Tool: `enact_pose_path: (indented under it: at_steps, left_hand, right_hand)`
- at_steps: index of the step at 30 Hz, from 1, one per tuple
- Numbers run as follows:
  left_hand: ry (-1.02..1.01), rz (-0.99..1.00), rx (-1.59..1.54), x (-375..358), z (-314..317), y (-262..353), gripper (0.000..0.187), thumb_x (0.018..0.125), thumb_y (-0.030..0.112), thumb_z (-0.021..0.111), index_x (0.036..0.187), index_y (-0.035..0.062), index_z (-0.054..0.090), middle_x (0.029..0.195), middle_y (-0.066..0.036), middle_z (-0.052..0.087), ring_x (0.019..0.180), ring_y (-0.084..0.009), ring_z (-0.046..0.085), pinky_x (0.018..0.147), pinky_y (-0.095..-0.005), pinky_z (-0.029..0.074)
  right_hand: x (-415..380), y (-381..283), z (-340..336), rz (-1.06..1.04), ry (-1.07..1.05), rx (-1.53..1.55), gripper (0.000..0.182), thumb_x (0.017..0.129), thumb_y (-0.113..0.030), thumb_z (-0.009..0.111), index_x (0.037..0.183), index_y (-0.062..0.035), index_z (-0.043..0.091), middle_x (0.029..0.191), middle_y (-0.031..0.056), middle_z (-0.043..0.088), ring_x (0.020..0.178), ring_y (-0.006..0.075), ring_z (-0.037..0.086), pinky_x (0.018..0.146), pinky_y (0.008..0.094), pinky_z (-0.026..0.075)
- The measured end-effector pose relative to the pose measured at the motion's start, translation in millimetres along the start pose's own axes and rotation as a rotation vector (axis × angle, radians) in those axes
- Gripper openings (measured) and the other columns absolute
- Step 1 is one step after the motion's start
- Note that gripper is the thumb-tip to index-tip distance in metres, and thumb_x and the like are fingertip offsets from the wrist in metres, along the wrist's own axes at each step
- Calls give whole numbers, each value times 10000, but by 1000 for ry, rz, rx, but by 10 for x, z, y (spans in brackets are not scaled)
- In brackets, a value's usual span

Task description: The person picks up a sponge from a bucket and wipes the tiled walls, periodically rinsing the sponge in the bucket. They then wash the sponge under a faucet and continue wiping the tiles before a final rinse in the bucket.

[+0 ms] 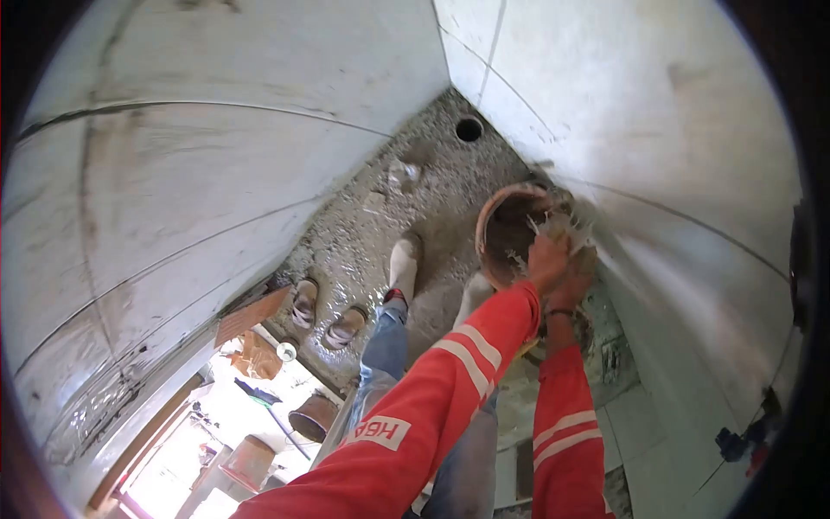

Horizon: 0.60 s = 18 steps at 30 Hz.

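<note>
My left hand (546, 262) and my right hand (574, 284) are closed and pressed together at the right side of a round, reddish-brown tub (486, 227). Clear water (577, 232) splashes out around my fingers and over the tub's rim. Whatever lies between my palms is hidden, so I cannot tell what it is. A dark band circles my right wrist. Both forearms are in red sleeves with pale stripes, the left one reaching across my legs.
My shoe (404, 262) stands on the wet, rough floor (354, 233). A pair of sandals (346, 327) lies to the left. A round drain hole (469, 130) is near the corner. Pale tiled walls (692, 130) rise on both sides. Outside the doorway stands a bucket (313, 417).
</note>
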<state>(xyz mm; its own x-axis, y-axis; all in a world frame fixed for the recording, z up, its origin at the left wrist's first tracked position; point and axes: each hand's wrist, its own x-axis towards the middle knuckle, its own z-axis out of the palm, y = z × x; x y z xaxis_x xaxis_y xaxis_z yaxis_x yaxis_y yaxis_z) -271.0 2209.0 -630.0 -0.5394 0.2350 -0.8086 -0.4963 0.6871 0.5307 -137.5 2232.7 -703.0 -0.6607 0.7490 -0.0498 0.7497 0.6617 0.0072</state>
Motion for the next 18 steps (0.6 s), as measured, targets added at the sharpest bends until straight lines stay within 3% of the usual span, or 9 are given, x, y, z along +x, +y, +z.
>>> enact_pose_path:
  at_steps: [1, 3, 6, 7, 9, 12, 15, 16, 18]
  left_hand:
    - [-8, -33, -1, -125, -42, 76, 647, 987, 533, 615, 1221, -70, 629, 1226, -360, 643, 1195, -501, 620, 1009, -535, 494]
    - [-50, 393, 371, -183, 30, -156, 504, 1033, 493, 546, 1262, 57, 655, 1214, -341, 645, 1161, -488, 628, 984, -542, 501]
    - [-57, 181, 24, -854, -365, 296, 490, 1032, 473, 536, 1329, 94, 623, 1232, -270, 667, 1157, -470, 633, 970, -548, 512]
    - [-81, 278, -27, -984, -447, 212, 626, 1000, 538, 577, 1440, 98, 511, 1299, -278, 637, 1228, -472, 599, 1023, -535, 483]
    - [-230, 268, -44, -1453, -885, 416, 849, 981, 595, 619, 1587, 78, 328, 1434, -289, 558, 1334, -473, 535, 1117, -499, 420]
    - [124, 555, 18, -2530, -1909, 994, 681, 963, 462, 683, 1502, 92, 493, 1456, -246, 565, 1342, -447, 532, 1134, -510, 408]
    - [662, 841, 190, -3693, -3234, 1405, 584, 888, 297, 767, 1399, 66, 602, 1310, -212, 642, 1222, -433, 585, 1078, -511, 444]
    - [775, 813, 160, -4198, -3768, 1671, 503, 864, 216, 759, 1329, 70, 634, 1237, -207, 651, 1174, -415, 595, 1050, -517, 452]
    - [1015, 910, 103, -5129, -4793, 2135, 457, 818, 81, 725, 1260, 49, 617, 1213, -197, 644, 1187, -405, 586, 1070, -505, 435]
  right_hand:
    - [1, 25, -84, -31, 42, 6, 598, 1017, -266, 605, 1569, -148, 405, 1424, 196, 614, 1239, 398, 621, 1008, 480, 504]
    - [0, -46, -424, -31, -44, 150, 605, 1009, -274, 605, 1571, -185, 401, 1463, 157, 593, 1258, 395, 612, 1015, 483, 498]
    - [-3, -121, -1193, -100, -325, 199, 653, 1019, -250, 542, 1632, -184, 327, 1630, 51, 435, 1470, 290, 455, 1127, 450, 462]
    - [-96, -73, -1368, -36, -334, 484, 636, 1032, -313, 512, 1627, -174, 336, 1619, 60, 445, 1461, 290, 466, 1139, 454, 456]
    - [-269, -192, -1990, 389, -477, 1790, 636, 1057, -439, 453, 1617, -154, 354, 1598, 77, 466, 1442, 289, 488, 1162, 462, 444]
    - [-254, -608, -3201, 448, -662, 2559, 689, 1070, -590, 403, 1582, -128, 418, 1538, 97, 534, 1393, 297, 540, 1173, 476, 450]
    - [-40, -1332, -5065, 453, -806, 2562, 695, 1045, -615, 451, 1527, -115, 486, 1464, 105, 599, 1337, 300, 584, 1122, 482, 495]
    - [169, -1506, -5244, 282, -796, 2649, 626, 1031, -439, 594, 1532, -86, 469, 1449, 124, 613, 1297, 314, 614, 1106, 459, 501]
    - [596, -1979, -6457, 71, -694, 2468, 558, 1056, -397, 595, 1508, -90, 485, 1421, 104, 610, 1251, 262, 628, 1032, 435, 538]
